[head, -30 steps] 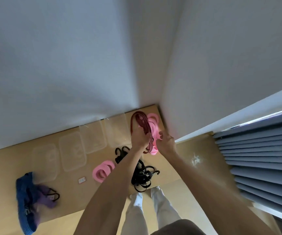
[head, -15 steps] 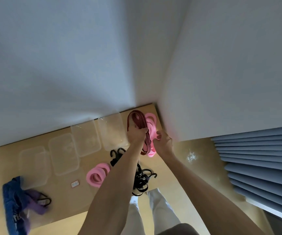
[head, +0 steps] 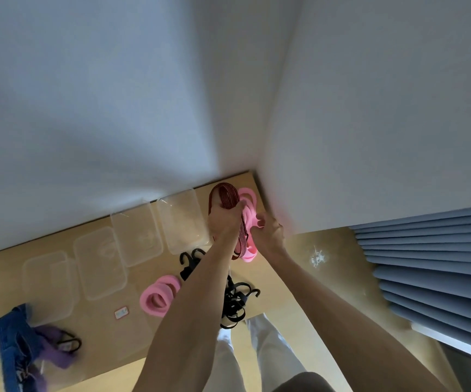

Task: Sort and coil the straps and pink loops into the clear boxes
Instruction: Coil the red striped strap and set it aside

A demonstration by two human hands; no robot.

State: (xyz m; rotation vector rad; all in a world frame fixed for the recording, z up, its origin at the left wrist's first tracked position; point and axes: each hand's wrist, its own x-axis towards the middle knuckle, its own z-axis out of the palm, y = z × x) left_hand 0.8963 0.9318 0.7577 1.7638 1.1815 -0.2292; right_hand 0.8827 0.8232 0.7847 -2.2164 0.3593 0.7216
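My left hand [head: 224, 222] grips a dark red striped strap [head: 224, 195] whose loop sticks up above my fingers and whose other end hangs below the hand. My right hand [head: 268, 232] pinches a bunch of pink loops [head: 249, 203] just right of the strap, in the table's far right corner. A second pile of pink loops [head: 159, 297] lies on the table left of my left forearm. Black straps with hooks [head: 235, 302] are tangled under my arms. Several clear boxes [head: 136, 237] stand in a row along the wall.
A blue strap [head: 9, 349] and a purple strap [head: 54, 346] lie at the wooden table's [head: 109, 329] near left end. A small white label [head: 121, 312] lies by the pink pile. White walls meet at the far corner; a blue pleated curtain [head: 432, 267] hangs to the right.
The view has drifted a little. Both hands stay in the corner holding the red strap and pink loops, with only small finger shifts.
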